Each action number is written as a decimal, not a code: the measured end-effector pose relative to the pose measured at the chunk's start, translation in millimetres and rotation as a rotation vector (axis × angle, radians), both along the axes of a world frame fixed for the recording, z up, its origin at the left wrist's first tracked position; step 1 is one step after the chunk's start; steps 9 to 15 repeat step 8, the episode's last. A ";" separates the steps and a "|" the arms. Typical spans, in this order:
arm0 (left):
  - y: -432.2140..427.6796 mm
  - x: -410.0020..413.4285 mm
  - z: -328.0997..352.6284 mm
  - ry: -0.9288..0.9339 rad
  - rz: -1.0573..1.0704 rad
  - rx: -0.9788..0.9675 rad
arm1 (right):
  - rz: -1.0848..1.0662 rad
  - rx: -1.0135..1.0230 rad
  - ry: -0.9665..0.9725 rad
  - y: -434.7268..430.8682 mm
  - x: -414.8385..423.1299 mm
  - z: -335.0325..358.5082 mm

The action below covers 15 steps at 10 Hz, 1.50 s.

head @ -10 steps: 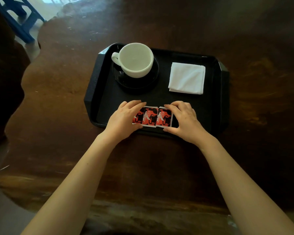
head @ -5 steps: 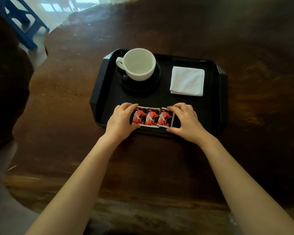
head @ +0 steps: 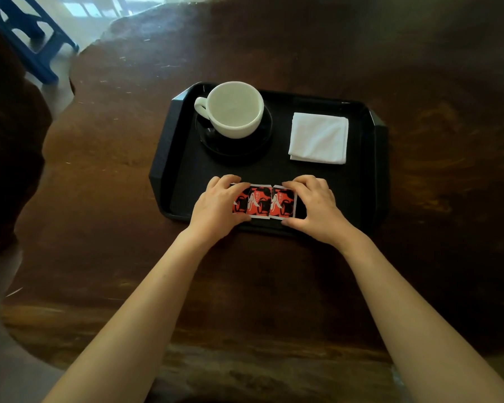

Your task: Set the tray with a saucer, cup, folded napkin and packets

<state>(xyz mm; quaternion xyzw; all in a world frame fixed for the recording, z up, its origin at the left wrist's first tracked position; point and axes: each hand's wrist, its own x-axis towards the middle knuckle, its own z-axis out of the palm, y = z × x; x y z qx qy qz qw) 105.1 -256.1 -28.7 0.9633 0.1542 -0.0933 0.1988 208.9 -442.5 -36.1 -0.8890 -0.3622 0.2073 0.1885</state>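
Note:
A black tray (head: 169,158) lies on the dark wooden table. At its back left an empty white cup (head: 234,110) stands on a black saucer (head: 256,146), handle pointing left. A folded white napkin (head: 319,138) lies flat at the back right. Along the tray's front, red and black packets (head: 264,202) lie flat in a row, side by side. My left hand (head: 217,209) pinches the row's left end and covers part of it. My right hand (head: 314,207) pinches the right end, thumb at the near edge.
The wooden table (head: 274,286) has an irregular, wavy edge on the left and front. A blue stool (head: 32,39) stands on the light floor at the far left. A dark rounded shape (head: 9,158) sits beside the table at the left.
My hands have pushed the packets closer together, so the row is shorter. The view has shifted slightly, with the tray now lower in frame.

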 end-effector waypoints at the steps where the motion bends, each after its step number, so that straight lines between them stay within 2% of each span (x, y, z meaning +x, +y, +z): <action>1: 0.5 1.3 0.8 0.012 -0.010 0.001 | 0.008 0.020 0.012 -1.7 1.0 0.0; 4: -0.4 1.6 3.6 0.028 -0.009 0.001 | -0.017 0.075 0.013 -4.6 -3.2 -2.3; 6: -1.1 1.3 4.1 0.027 -0.004 0.001 | -0.013 0.028 0.014 -3.7 -1.5 -1.0; 8: -0.3 -3.1 15.4 -0.026 0.024 -0.052 | -0.048 0.022 0.106 -5.2 -1.1 9.9; 15: -0.3 -3.1 15.4 -0.026 0.024 -0.052 | -0.048 0.022 0.106 -5.2 -1.1 9.9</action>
